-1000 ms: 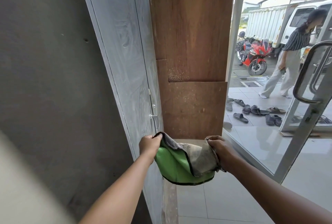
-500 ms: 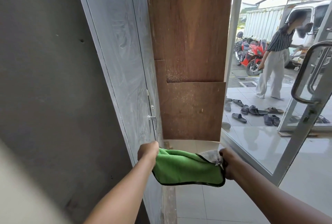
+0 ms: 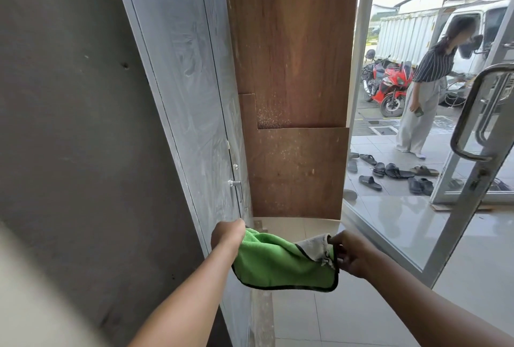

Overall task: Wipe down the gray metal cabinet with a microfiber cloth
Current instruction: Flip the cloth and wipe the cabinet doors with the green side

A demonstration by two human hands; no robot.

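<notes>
Gray tiled floor (image 3: 347, 316) runs under me toward a glass entrance, and I take the gray metal cabinet (image 3: 183, 74) as my landmark for everything else. To the left of the cabinet stands a dark, rough wall (image 3: 69, 124) with a few small pits in it. The cabinet itself is tall and upright, its front streaked with pale smears, and a small metal handle (image 3: 236, 186) sticks out low on its door. My left hand (image 3: 226, 234) is just below that handle, close against the cabinet's lower front edge, fingers curled into a fist round the left end of the microfiber cloth (image 3: 278, 263). The cloth hangs stretched between my two hands just to the right of the cabinet, green side toward me with a dark trim, a gray corner folded over at its right end; I cannot tell whether it touches the metal. My right hand (image 3: 351, 256) is further right of the cabinet, thumb and fingertips pinching that gray corner. Behind the cloth, right beside the cabinet, brown wooden boards (image 3: 292, 68) lean upright. Right of those, well apart from the cabinet, comes a glass door (image 3: 472, 179) with a curved metal pull, and through the glass I see scattered sandals (image 3: 395, 172) on the tiles, a red motorcycle (image 3: 389, 88), a person (image 3: 425, 90) in a striped top standing, and a white truck (image 3: 434, 32).
</notes>
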